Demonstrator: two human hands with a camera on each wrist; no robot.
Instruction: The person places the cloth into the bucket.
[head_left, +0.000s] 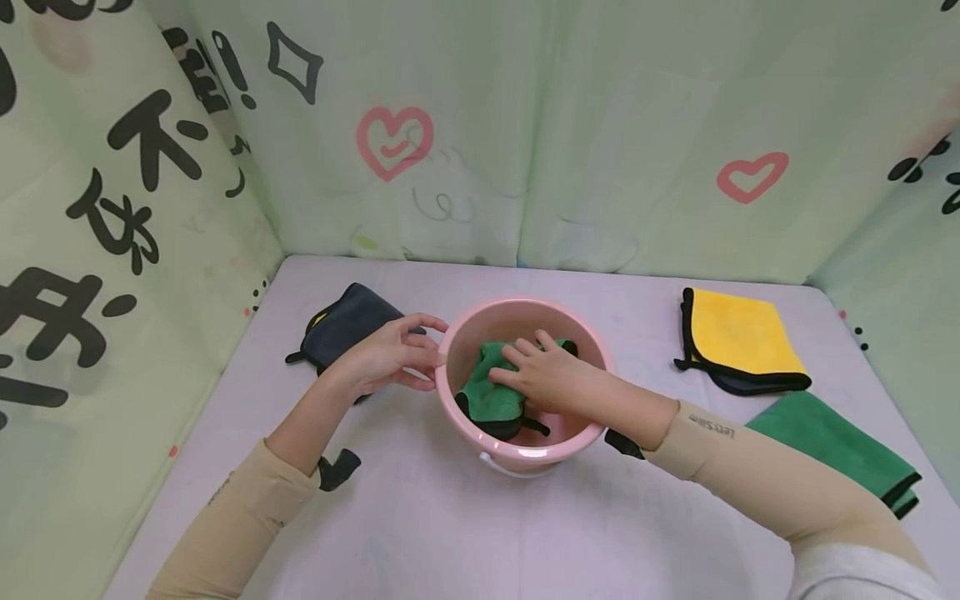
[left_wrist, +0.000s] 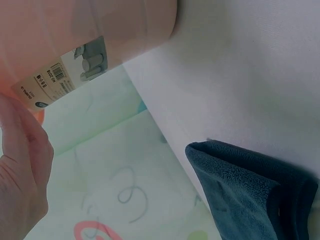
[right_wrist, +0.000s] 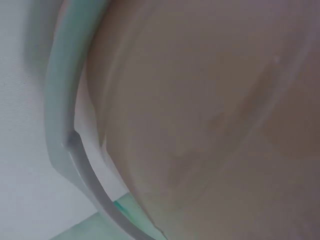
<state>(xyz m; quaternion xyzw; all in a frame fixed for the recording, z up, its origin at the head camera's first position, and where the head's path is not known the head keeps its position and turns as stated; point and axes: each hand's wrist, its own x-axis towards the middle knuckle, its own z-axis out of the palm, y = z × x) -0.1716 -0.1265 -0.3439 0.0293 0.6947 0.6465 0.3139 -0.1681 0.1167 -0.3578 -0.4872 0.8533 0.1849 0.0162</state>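
We judge the work with the green cloth [head_left: 495, 383] to be partway through: it lies bunched inside the pink bucket [head_left: 498, 310], the right hand [head_left: 551, 377] is upon it with fingers spread, and we cannot tell whether it is going in or coming out. The left hand [head_left: 393, 354] has its fingertips at the bucket's rim, though whether it pinches the rim or merely steadies it we cannot tell. Three more cloths lie folded on the surface [head_left: 480, 542], outside the bucket and held by neither hand: a dark blue cloth [head_left: 352, 325] to the left, a yellow cloth [head_left: 742, 337] and a second green cloth [head_left: 832, 446] to the right. As for writing, the bucket's side bears a sticker [left_wrist: 62, 72] with a barcode and a line beginning "NO.", its smaller print illegible to us. The right sleeve [head_left: 757, 475] seems to read "LetsSlim", upside down; the left sleeve's [head_left: 247, 517] lettering is too small. Large black characters mark the curtain [head_left: 622, 125], one apparently "不".
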